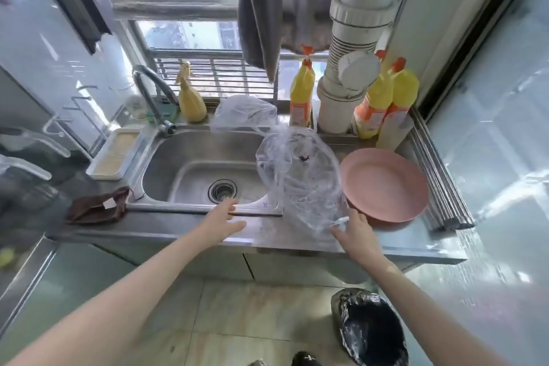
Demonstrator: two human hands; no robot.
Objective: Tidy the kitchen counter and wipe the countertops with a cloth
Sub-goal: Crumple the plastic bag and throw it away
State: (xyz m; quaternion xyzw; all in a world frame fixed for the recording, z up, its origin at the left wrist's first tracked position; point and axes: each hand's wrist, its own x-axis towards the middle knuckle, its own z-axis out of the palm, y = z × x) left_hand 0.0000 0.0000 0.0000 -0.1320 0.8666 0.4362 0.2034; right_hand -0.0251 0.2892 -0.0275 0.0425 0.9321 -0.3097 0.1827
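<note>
Reaching out over the stainless-steel worktop (178, 230), both bare arms came into the head view from below. The right hand (358, 230) sat at the lower edge of a crumpled clear plastic bag (300, 175) with a small dark scrap inside; its fingers (338, 233) were spread and nearly straight, touching the film, and I could not tell whether any of it was yet pinched. The bag stood between the sink and a wide pink plastic basin (386, 184), leaning against the basin's rim, which probably kept it upright. A second clear plastic bag (243, 111) lay crumpled on the ledge behind the steel sink (190, 169), near the tap. The left hand (221, 221) hovered over the sink's front rim with its fingers loosely extended and nothing in them, seemingly ready to help gather the bag. A dark brown cloth (98, 206) with a pale tag lay bunched on the worktop left of the sink, untouched, so the wiping looked not yet begun and the clearing of litter came first. On the floor below the right arm stood a bin lined with a black plastic bag (371, 330), the likely place for the clear bags. Yellow detergent bottles (301, 89) were lined along the back by a white drain pipe (350, 68), out of the way of the wiping area. A white tray (114, 154) sat left of the sink.
</note>
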